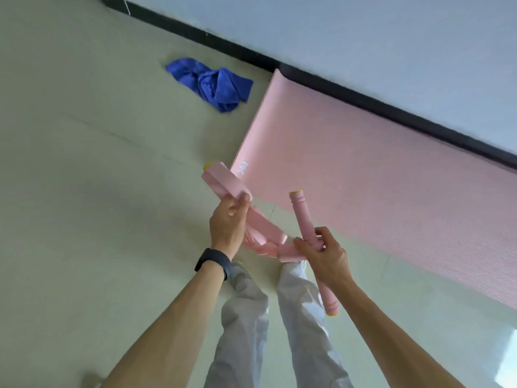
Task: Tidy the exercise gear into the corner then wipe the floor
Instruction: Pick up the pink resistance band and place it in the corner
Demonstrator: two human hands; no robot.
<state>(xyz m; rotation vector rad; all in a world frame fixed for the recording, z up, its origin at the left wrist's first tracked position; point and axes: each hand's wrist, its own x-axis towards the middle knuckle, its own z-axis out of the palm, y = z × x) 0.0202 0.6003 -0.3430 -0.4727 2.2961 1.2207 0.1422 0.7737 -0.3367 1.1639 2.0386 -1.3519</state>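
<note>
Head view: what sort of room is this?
Probably a home or studio exercise room: a pink mat lies flat along the wall, a handled pink band is held up, a blue cloth lies on the floor.

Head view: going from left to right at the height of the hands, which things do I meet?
Left hand → pink band → right hand gripping the foam bar → pink mat. Blue cloth left out: it overlaps the left hand.

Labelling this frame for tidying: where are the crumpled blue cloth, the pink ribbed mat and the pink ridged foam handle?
crumpled blue cloth [212,84], head view, bunched middle.
pink ribbed mat [377,175], head view, bare middle.
pink ridged foam handle [302,217], head view, upper shaft.
</note>
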